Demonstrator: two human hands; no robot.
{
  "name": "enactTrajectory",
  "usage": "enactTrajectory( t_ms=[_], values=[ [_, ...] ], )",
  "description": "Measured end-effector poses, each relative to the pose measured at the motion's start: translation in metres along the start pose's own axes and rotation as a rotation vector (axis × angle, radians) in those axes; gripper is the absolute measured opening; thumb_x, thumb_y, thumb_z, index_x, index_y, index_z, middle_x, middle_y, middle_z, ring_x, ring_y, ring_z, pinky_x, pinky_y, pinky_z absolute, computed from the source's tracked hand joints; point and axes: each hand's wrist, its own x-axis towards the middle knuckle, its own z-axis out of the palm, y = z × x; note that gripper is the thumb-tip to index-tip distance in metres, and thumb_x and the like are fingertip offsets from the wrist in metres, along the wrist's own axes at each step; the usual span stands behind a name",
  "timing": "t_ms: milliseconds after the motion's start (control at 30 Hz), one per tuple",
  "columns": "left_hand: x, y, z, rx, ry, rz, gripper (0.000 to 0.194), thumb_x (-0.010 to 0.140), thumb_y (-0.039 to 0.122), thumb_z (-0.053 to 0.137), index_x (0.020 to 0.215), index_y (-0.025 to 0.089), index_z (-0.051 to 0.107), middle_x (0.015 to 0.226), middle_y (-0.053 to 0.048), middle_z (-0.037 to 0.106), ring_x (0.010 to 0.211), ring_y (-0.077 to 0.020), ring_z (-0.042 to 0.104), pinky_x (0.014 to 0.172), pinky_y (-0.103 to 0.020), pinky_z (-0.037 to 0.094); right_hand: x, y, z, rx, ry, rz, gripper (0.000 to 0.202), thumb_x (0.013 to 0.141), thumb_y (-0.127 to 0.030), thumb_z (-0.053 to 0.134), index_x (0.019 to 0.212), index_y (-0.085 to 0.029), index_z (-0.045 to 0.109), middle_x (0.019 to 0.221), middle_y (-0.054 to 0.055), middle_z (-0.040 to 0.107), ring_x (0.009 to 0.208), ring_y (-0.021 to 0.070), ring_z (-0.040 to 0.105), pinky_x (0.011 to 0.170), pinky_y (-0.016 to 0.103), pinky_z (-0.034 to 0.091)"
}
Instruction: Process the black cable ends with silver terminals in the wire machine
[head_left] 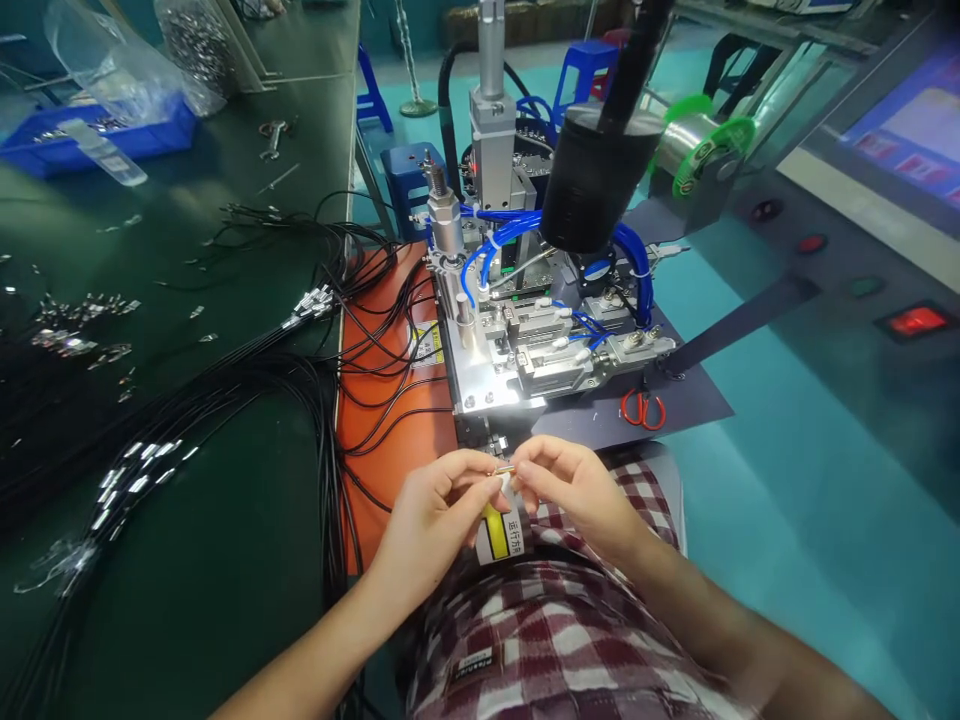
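In front of my body, my left hand [439, 515] and my right hand [574, 490] meet fingertip to fingertip. Between them is a small shiny metal connector [506, 469], pinched from both sides. Its finer details are too small to make out. Just beyond my fingers stands a bench machine [495, 375] with metal slides and blue air tubes. Below my hands, a white label with a yellow stripe [497, 535] shows. Black cables [382, 410] run across an orange board [367, 525] left of the machine.
Bundles of cables with metal ends [142, 480] lie on the dark table [225, 600]. Loose metal parts [86, 320] and a blue tray [161, 130] are farther left. Red-handled scissors [643, 410] rest by the machine, under a black lamp-like cylinder [592, 185]. A wire spool [694, 145] stands behind.
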Motion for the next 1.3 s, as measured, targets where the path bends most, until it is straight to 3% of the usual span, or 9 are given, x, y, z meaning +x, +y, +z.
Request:
enactTrajectory(
  t_ms=[267, 500, 600, 700, 800, 1067, 1300],
  values=[
    [0.0, -0.003, -0.002, -0.061, 0.013, -0.006, 0.018, 0.084, 0.031, 0.059, 0.094, 0.016, 0.062, 0.065, 0.001, 0.063, 0.041, -0.0044, 0.042, 0.038, -0.016, 0.03, -0.003, 0.007, 0.013, 0.013, 0.019, -0.03, 0.019, 0.078, -0.033, 0.068, 0.076, -0.016, 0.06, 0.064, -0.002, 0.06, 0.049, 0.0073, 0.049, 0.049, 0.021, 0.039],
    [-0.003, -0.006, 0.0, -0.052, 0.055, 0.066, 0.015, 0.081, 0.029, 0.063, 0.09, 0.017, 0.065, 0.071, 0.001, 0.06, 0.046, -0.0045, 0.044, 0.042, -0.016, 0.035, -0.01, 0.011, 0.017, -0.289, 0.128, -0.128, 0.015, 0.085, -0.027, 0.057, 0.074, -0.017, 0.056, 0.062, -0.004, 0.051, 0.05, 0.0073, 0.042, 0.048, 0.021, 0.035],
    [-0.003, -0.006, 0.002, -0.041, 0.06, 0.012, 0.017, 0.081, 0.033, 0.063, 0.085, 0.016, 0.065, 0.057, 0.004, 0.05, 0.043, -0.0048, 0.041, 0.04, -0.016, 0.03, -0.011, 0.013, 0.016, -0.393, 0.117, -0.183, 0.013, 0.086, -0.023, 0.055, 0.075, -0.017, 0.056, 0.063, -0.003, 0.05, 0.055, 0.0084, 0.044, 0.053, 0.021, 0.037],
    [-0.001, -0.008, 0.005, -0.062, 0.098, -0.072, 0.021, 0.081, 0.036, 0.063, 0.083, 0.015, 0.063, 0.044, 0.008, 0.04, 0.039, -0.0047, 0.034, 0.038, -0.016, 0.023, -0.014, 0.016, 0.022, -0.386, 0.13, -0.107, 0.016, 0.087, -0.026, 0.054, 0.074, -0.017, 0.055, 0.059, -0.004, 0.047, 0.052, 0.0083, 0.04, 0.049, 0.021, 0.035],
    [0.001, -0.011, 0.007, -0.093, 0.146, -0.113, 0.023, 0.08, 0.037, 0.063, 0.081, 0.015, 0.06, 0.042, 0.008, 0.04, 0.037, -0.0044, 0.032, 0.038, -0.016, 0.021, -0.015, 0.018, 0.026, -0.347, 0.172, -0.015, 0.018, 0.087, -0.03, 0.054, 0.075, -0.017, 0.056, 0.056, -0.005, 0.046, 0.049, 0.0081, 0.038, 0.046, 0.021, 0.033],
    [0.004, -0.013, 0.0, -0.142, 0.093, -0.163, 0.023, 0.082, 0.037, 0.061, 0.08, 0.015, 0.061, 0.037, 0.009, 0.04, 0.034, -0.0037, 0.03, 0.04, -0.017, 0.022, -0.006, 0.003, 0.003, -0.411, 0.14, -0.034, 0.01, 0.082, -0.025, 0.059, 0.079, -0.017, 0.064, 0.062, -0.003, 0.055, 0.054, 0.0097, 0.049, 0.052, 0.023, 0.037],
    [0.005, -0.015, 0.001, -0.131, 0.077, -0.176, 0.022, 0.082, 0.037, 0.061, 0.08, 0.015, 0.062, 0.038, 0.009, 0.04, 0.035, -0.0039, 0.03, 0.04, -0.018, 0.02, -0.002, 0.002, 0.008, -0.332, 0.126, -0.012, 0.011, 0.079, -0.026, 0.061, 0.077, -0.016, 0.062, 0.061, -0.003, 0.055, 0.052, 0.0092, 0.047, 0.05, 0.023, 0.036]
  ],
)
